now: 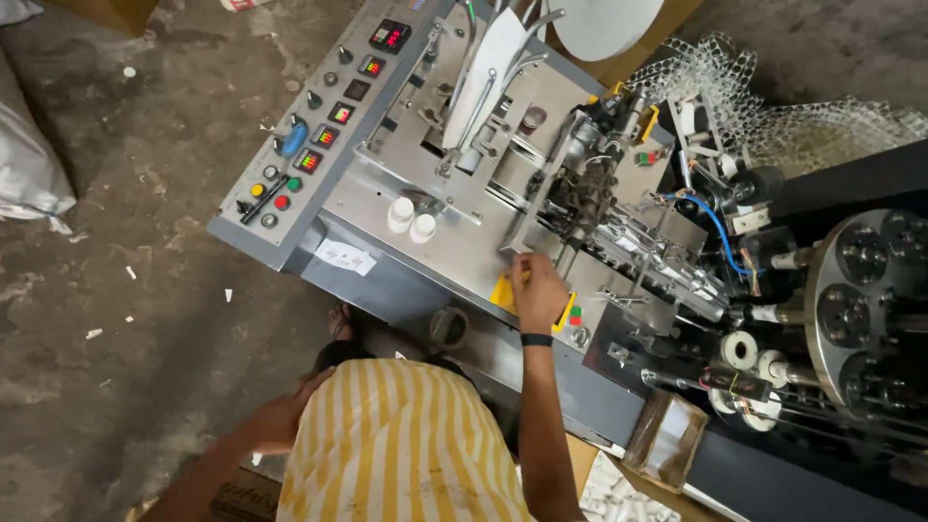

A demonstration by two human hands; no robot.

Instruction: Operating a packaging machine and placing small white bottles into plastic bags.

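Yellow plate [503,293] is seen at the front edge of the machine [454,232], on its steel deck. The right hand [536,287] is laid over the plate, fingers curled narrow and pinched at something small above it; what is pinched cannot be told. A black band [536,339] is worn on that wrist. The left hand [290,411] is held low, well apart from the machine, pressed against the striped shirt [406,445]; whether its fingers are closed cannot be told. Two white caps [411,217] are stood on the deck, left of the plate. A control panel [314,126] with lit displays and coloured buttons is set further left. A black chain mechanism [580,193] is mounted just behind the plate. White rollers [744,353] and a round drum [860,300] are placed to the plate's right.
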